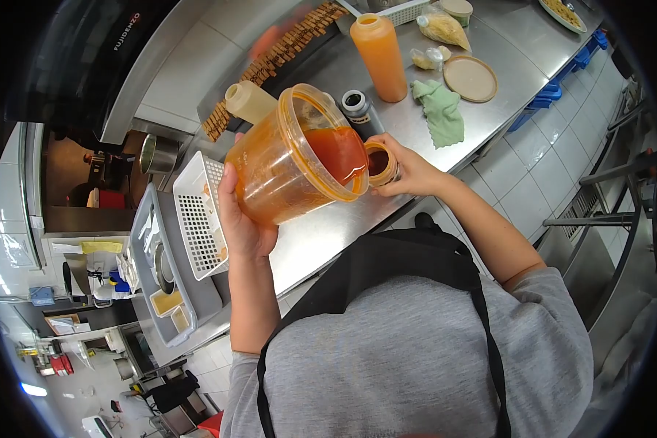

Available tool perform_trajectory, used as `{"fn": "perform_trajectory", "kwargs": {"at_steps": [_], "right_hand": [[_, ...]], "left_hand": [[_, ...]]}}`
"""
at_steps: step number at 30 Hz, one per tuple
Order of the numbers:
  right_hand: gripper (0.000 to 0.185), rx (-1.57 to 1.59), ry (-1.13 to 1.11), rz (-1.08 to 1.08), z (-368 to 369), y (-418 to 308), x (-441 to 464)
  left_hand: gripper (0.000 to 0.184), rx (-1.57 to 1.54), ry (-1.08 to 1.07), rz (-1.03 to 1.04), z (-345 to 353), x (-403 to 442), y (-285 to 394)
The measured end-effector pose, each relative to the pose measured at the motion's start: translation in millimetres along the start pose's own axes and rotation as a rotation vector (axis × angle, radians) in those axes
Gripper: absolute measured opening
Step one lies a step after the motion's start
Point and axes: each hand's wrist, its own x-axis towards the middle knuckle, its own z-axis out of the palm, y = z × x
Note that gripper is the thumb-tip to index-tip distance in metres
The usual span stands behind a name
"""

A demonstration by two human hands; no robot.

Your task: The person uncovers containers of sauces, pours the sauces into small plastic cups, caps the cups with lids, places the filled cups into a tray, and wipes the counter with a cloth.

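Note:
My left hand is closed round the side of a large clear tub, which is tilted to the right with orange-red sauce at its lip. Right at that lip, my right hand grips a small open bottle, its mouth facing up toward the camera and its inside dark red. Behind the tub stands a pale squeeze bottle. A dark bottle with an open top is just behind my right hand, and a tall orange bottle stands farther back.
A green cloth, a round tan plate and bags of food lie on the steel counter. White basket and grey bin are at the left. Another person is far off at lower left.

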Motion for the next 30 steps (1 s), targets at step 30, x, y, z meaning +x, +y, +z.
{"fn": "perform_trajectory", "kwargs": {"at_steps": [30], "right_hand": [[0.074,-0.013,0.009,-0.011,0.1,2.8,-0.6]], "left_hand": [[0.064,0.117,-0.099,0.065,6.7,3.6,8.9]]}}
